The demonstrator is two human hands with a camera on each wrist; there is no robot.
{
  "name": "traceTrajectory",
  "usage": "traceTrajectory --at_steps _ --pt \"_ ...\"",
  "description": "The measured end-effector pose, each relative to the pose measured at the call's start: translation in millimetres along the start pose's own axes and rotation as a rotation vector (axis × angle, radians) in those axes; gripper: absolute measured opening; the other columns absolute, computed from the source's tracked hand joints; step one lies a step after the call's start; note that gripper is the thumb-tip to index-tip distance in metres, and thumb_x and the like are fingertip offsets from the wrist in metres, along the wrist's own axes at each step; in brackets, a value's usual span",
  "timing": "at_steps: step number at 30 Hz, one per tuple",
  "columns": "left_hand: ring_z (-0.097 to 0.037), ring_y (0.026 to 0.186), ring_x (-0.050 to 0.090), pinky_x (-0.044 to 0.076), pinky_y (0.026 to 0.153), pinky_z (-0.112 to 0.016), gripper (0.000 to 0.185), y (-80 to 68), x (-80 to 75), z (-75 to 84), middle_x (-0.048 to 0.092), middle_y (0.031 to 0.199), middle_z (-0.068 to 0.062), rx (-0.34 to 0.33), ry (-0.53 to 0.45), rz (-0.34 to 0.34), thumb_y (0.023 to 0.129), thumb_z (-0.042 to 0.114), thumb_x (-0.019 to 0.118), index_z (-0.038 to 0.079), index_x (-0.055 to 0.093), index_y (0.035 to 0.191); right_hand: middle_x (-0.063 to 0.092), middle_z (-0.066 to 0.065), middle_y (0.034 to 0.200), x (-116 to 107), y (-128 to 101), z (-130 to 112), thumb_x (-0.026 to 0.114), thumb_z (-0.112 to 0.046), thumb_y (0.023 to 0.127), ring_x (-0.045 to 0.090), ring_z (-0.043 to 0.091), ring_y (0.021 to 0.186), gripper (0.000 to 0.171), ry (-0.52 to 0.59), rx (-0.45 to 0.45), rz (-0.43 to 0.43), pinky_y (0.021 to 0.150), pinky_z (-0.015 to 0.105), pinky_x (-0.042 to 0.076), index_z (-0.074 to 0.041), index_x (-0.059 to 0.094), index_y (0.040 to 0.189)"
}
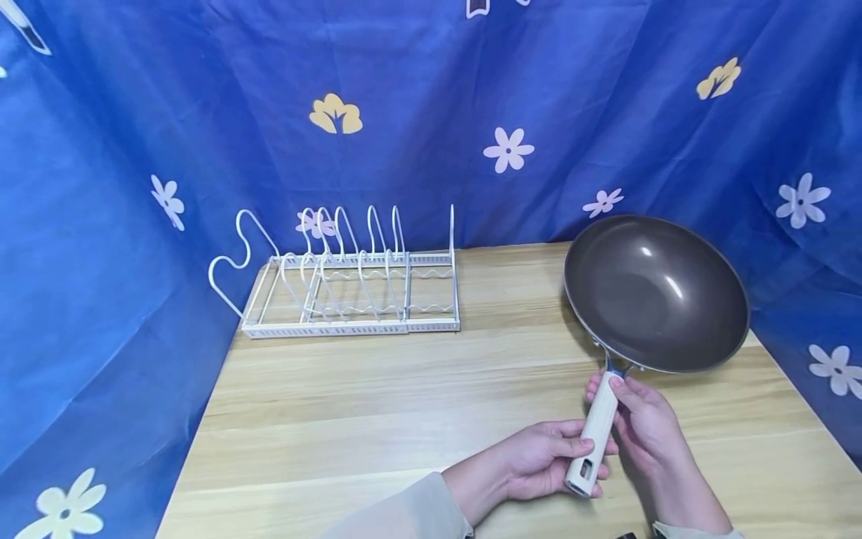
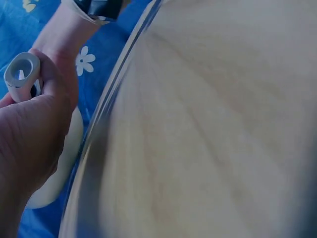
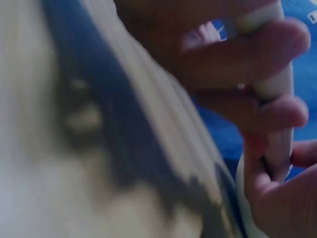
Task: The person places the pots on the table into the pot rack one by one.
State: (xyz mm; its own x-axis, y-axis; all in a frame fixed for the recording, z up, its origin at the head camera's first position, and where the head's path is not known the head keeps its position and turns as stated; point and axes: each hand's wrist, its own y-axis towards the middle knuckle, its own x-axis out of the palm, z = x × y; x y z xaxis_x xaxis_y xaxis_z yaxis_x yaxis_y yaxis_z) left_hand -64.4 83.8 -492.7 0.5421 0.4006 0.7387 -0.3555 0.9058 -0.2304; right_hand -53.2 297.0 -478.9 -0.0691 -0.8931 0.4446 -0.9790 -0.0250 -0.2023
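A dark brown wok (image 1: pixel 656 292) with a cream handle (image 1: pixel 594 434) is lifted over the right side of the wooden table (image 1: pixel 377 419). My left hand (image 1: pixel 545 460) grips the lower end of the handle, near its hanging hole. My right hand (image 1: pixel 643 423) holds the handle higher up, fingers curled round it just below the pan. In the left wrist view the handle end (image 2: pixel 22 74) shows beside my left hand (image 2: pixel 29 144). The right wrist view is blurred; my right hand's fingers (image 3: pixel 257 49) wrap the handle (image 3: pixel 277 144).
A white wire pan rack (image 1: pixel 350 284) with several upright dividers stands at the table's back left. Blue flowered cloth (image 1: pixel 431 112) hangs behind and at both sides. The table's front edge is close to my sleeves.
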Motion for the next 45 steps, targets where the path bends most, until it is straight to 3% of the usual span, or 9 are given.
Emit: traceTrajectory --at_steps 3,6,10,14,17,25,35,45 --pt "-0.009 0.108 0.068 0.061 0.1 -0.036 0.052 -2.9 0.7 -0.1 0.066 0.13 0.01 0.011 0.027 -0.004 0.114 0.012 0.047 0.009 0.041 0.166 0.076 -0.004 0.111 10 -1 -7 0.045 -0.018 0.117 0.076 0.008 0.103 0.044 -0.169 0.042 0.105 0.101 0.024 0.063 0.014 0.04 0.147" --pt "-0.009 0.107 0.069 0.06 0.106 -0.04 0.052 -5.9 3.4 0.5 0.066 0.131 0.01 0.016 0.047 -0.001 0.114 0.011 0.049 0.009 0.042 0.165 0.076 -0.008 0.108 21 -4 -15 0.046 -0.019 0.117 0.076 0.006 0.103 0.059 -0.269 0.086 0.173 0.1 0.022 0.063 0.019 0.023 0.157" --pt "-0.009 0.105 0.07 0.063 0.104 -0.042 0.052 -9.6 8.6 0.6 0.066 0.14 0.005 0.041 0.094 0.025 0.113 0.009 0.051 0.011 0.044 0.165 0.077 -0.008 0.102 34 -4 -23 0.055 -0.019 0.114 0.077 0.008 0.097 0.059 -0.328 0.1 0.233 0.094 0.023 0.065 0.016 0.031 0.155" --pt "-0.01 0.103 0.07 0.066 0.096 -0.037 0.053 -15.2 13.9 0.4 0.061 0.154 -0.013 0.071 0.157 0.074 0.113 0.01 0.054 0.014 0.045 0.165 0.077 -0.007 0.092 46 -2 -29 0.061 -0.013 0.11 0.077 0.008 0.086 0.046 -0.353 0.078 0.268 0.086 0.025 0.067 0.014 0.043 0.144" --pt "-0.01 0.102 0.07 0.067 0.093 -0.036 0.054 -20.0 17.5 0.2 0.057 0.159 -0.021 0.09 0.19 0.105 0.113 0.011 0.055 0.014 0.044 0.165 0.076 -0.006 0.086 53 -2 -31 0.063 -0.01 0.109 0.077 0.009 0.08 0.039 -0.37 0.067 0.273 0.082 0.025 0.067 0.011 0.047 0.137" --pt "-0.008 0.097 0.071 0.068 0.084 -0.03 0.053 -34.3 25.2 0.0 0.063 0.149 -0.019 0.164 0.233 0.168 0.111 0.01 0.059 0.013 0.048 0.163 0.077 -0.007 0.083 71 -2 -34 0.063 -0.011 0.11 0.076 0.009 0.077 0.04 -0.413 0.058 0.254 0.081 0.025 0.067 0.013 0.048 0.138" --pt "-0.011 0.098 0.075 0.069 0.084 -0.033 0.057 -48.2 19.5 -1.6 0.066 0.149 -0.02 0.183 0.188 0.201 0.106 0.007 0.067 0.017 0.053 0.16 0.075 -0.004 0.088 86 -5 -32 0.057 -0.006 0.111 0.076 0.01 0.083 0.029 -0.355 0.019 0.166 0.084 0.025 0.067 0.013 0.048 0.13" --pt "-0.011 0.096 0.076 0.07 0.08 -0.034 0.063 -55.5 19.5 -0.4 0.071 0.142 -0.014 0.202 0.208 0.228 0.104 0.006 0.071 0.015 0.049 0.162 0.075 -0.004 0.084 97 -4 -30 0.066 -0.007 0.107 0.075 0.01 0.077 0.03 -0.334 0.029 0.191 0.078 0.025 0.067 0.008 0.051 0.128"
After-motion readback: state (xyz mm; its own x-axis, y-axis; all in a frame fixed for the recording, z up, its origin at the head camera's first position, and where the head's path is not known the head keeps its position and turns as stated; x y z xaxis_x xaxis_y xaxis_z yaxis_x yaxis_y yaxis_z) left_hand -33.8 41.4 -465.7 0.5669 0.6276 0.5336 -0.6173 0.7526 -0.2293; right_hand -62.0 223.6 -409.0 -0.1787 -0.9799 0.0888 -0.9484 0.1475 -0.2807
